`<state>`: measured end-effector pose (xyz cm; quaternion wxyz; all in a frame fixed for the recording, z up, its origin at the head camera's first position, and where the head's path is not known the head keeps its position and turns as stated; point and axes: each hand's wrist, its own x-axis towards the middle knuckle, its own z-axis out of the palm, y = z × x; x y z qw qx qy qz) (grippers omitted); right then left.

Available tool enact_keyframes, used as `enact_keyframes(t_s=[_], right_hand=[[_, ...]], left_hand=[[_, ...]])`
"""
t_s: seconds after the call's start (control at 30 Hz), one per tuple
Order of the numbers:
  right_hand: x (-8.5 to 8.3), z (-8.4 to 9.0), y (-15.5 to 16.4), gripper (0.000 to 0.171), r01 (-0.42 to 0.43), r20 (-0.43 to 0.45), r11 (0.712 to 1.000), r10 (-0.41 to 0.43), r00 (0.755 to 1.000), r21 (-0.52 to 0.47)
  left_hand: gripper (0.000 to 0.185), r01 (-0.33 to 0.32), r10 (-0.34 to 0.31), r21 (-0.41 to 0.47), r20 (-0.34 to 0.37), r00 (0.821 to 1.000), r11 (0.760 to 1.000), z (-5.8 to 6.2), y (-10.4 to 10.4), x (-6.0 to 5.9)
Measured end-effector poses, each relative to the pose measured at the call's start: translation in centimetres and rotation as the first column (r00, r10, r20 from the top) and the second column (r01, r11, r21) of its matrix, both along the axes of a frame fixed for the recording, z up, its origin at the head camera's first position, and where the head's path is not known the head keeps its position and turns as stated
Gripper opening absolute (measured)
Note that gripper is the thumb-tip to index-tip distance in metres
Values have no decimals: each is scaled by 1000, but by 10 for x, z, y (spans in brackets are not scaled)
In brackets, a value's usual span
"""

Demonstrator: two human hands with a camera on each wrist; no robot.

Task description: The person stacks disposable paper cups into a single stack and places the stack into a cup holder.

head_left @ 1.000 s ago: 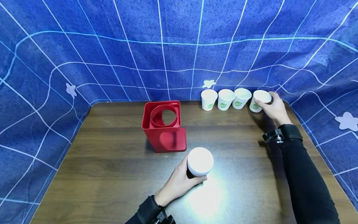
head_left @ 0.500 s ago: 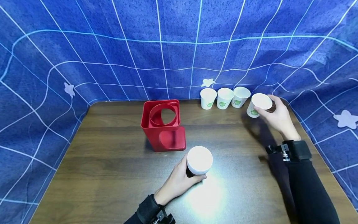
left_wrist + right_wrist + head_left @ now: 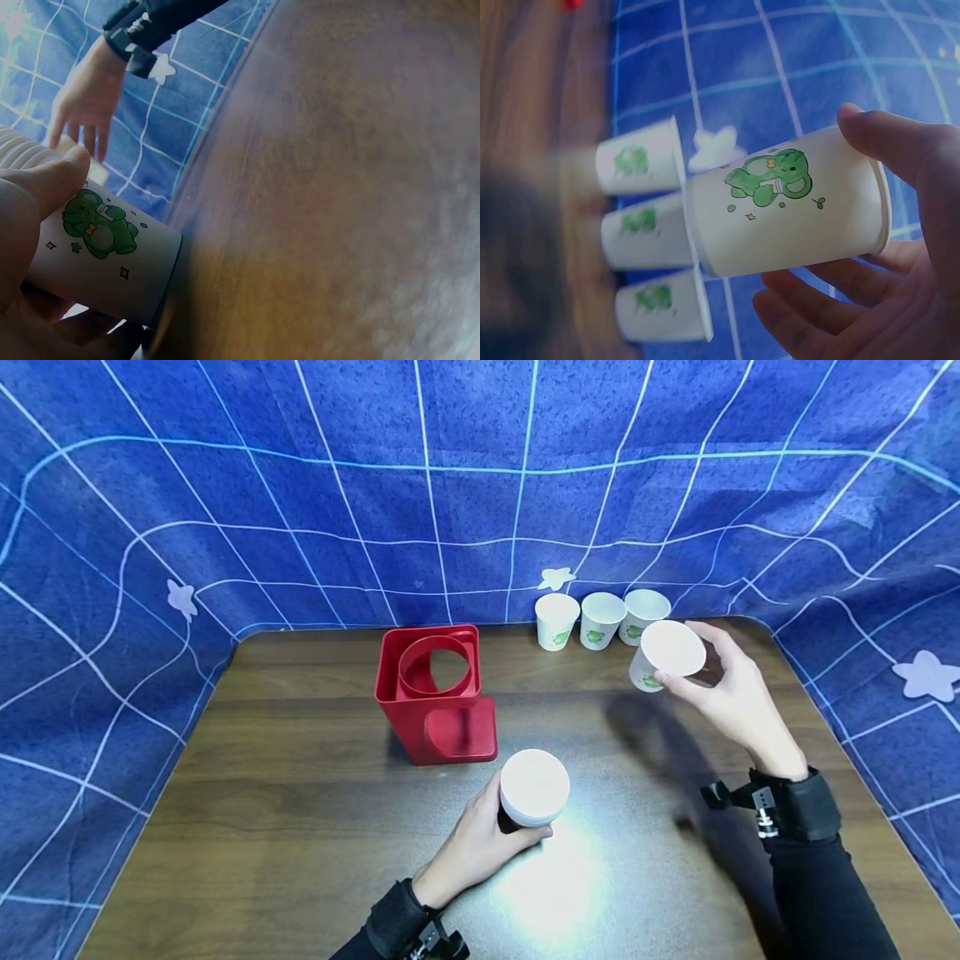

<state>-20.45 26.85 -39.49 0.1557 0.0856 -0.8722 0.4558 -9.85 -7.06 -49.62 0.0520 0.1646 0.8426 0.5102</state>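
Head view: the left hand (image 3: 480,843), lower centre, is wrapped around a stack of paper cups (image 3: 534,788) standing on the table (image 3: 300,827), steadying it. The right hand (image 3: 731,697), right of centre, holds a single paper cup (image 3: 663,654) lifted clear of the three cups (image 3: 597,620) at the table's far edge. A red holder (image 3: 437,695) stands mid-frame.

Left wrist view: thumb and fingers (image 3: 56,176) curl round the stack, lower left.

Right wrist view: fingers (image 3: 832,307) and thumb pinch the tilted cup's wall, centre.
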Motion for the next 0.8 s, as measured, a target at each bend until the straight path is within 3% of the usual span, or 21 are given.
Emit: enact_keyframes(t_s=[0.43,0.6,0.8], right_hand=[[39,22,-45,79,-204,-54,979,205,977,28],[52,25,-59,82,-289,-73,955,294,953,64],[64,30,-72,84,-411,-77,911,412,908,35]], left_hand=[[93,4,-4,17,14,1000,1000,0,1,-1],[93,4,-4,18,19,1000,1000,0,1,-1],[93,-6,6,24,-6,1000,1000,-1,1,-2]])
